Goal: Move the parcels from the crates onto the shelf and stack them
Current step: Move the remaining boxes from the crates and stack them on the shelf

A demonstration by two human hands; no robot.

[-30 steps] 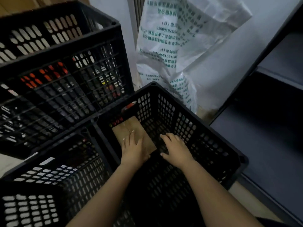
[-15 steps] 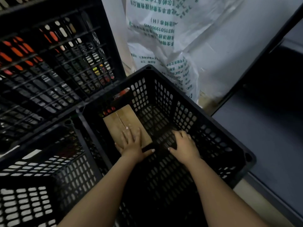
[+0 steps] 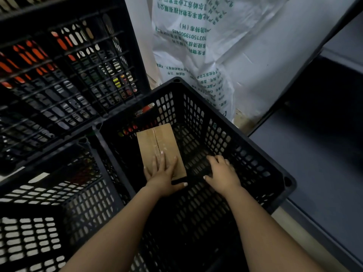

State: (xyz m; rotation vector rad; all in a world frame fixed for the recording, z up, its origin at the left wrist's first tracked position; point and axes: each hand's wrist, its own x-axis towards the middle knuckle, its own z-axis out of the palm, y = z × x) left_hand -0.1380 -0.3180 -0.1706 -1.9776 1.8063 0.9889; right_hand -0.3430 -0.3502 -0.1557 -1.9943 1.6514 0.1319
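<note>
The grey shelf runs down the right side, its boards bare where they show, the space above them in deep shadow. At upper left stands a tall black crate; through its slotted wall show orange, white and dark shapes, too broken up by the grid to name. Against its lower corner sits the middle crate, black and perforated, open to the camera. It holds two things: a brown cardboard parcel, lying flat against the crate's left wall with a tape seam along its length, and a dark flat item touching the parcel's right edge, hard to make out against the black floor. A third black crate fills the lower left, just beside the middle one; its inside is too dim to read. Behind the middle crate leans a white plastic bag printed with green characters.

Both arms reach into the middle crate. The left hand lies on the near end of the cardboard parcel, its grip slack, fingers straight and spread, thumb toward the dark item. The right hand rests on the dark item with fingers bent over it; whether its grip clasps it cannot be told.
</note>
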